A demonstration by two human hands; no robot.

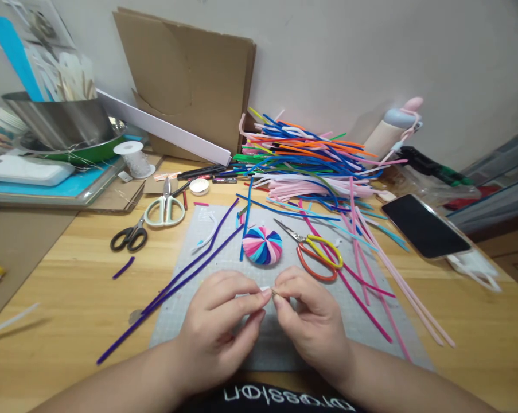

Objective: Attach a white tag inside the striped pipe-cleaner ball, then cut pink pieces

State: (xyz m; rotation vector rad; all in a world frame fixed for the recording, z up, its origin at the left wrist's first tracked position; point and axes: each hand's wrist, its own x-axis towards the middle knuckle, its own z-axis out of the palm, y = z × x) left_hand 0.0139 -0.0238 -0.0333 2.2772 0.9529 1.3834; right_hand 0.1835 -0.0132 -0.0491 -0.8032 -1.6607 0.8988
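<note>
My left hand and my right hand meet over the near part of a grey cutting mat. Thumb and forefinger of each are pinched together. A small white bit shows between the fingertips, too small to name. Just beyond the hands lies a round striped pom-pom-like ball in pink, blue, purple and white. Scissors with red and yellow handles rest open to its right. Purple pipe cleaners stretch along the left, pink pipe cleaners along the right.
A heap of coloured pipe cleaners lies against the wall beside upright cardboard. White-handled scissors, black-handled scissors and a spool of clear thread are at left. A phone lies at right.
</note>
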